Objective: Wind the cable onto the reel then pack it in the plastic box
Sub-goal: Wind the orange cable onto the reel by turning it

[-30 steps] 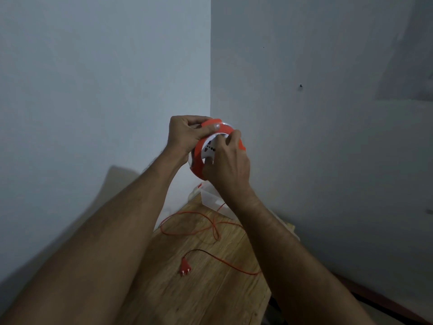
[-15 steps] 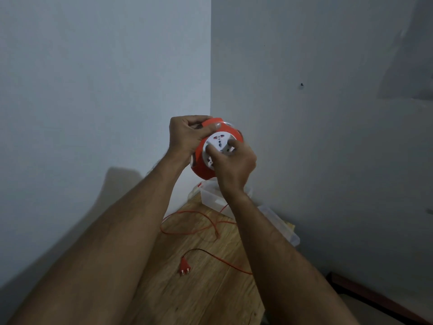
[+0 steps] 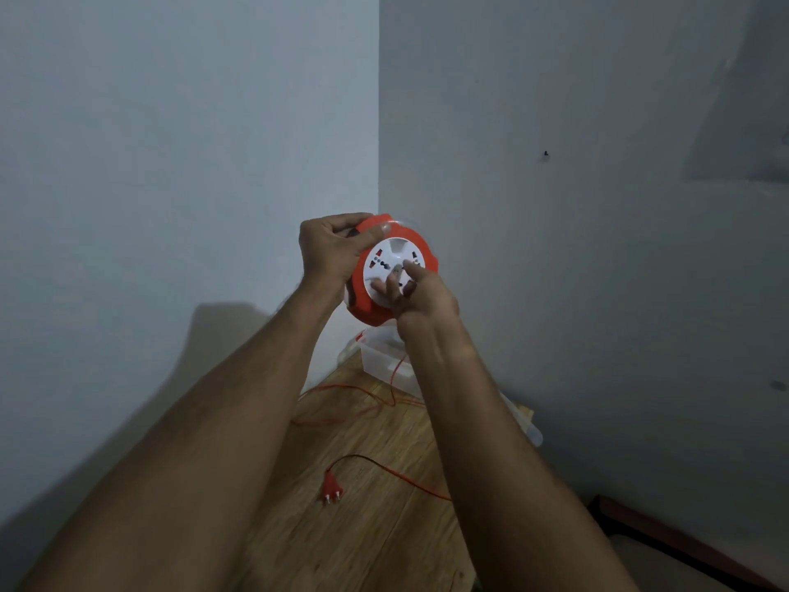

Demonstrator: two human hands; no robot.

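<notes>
- While both bare forearms reach up from the lower edge toward frame centre, the reel [image 3: 390, 271] is held in the air before the corner where two walls meet.
- Reel: round, smooth plastic; orange rim, white disc face with socket holes, face turned toward the camera.
- Left hand [image 3: 328, 249]: curled tight around the reel's upper-left rim, thumb laid over the orange edge.
- Right hand [image 3: 420, 296]: at the reel's lower right, fingers loosely spread, fingertips [image 3: 395, 271] resting on a small knob on the white disc.
- Cable [image 3: 384, 399]: thin, orange; hangs from below the reel, lies in slack loops on the table at centre frame, runs on toward the lower right.
- Plug [image 3: 329, 492]: orange, pins pointing down-frame, lying flat at lower centre, well apart from the reel.
- Plastic box [image 3: 378, 356]: translucent, rectangular, on the table's far end just below the reel; partly hidden by the right forearm.
- Table [image 3: 363, 540]: pale wood, visible grain.
- Walls [image 3: 170, 143]: plain, matt, grey-white.
</notes>
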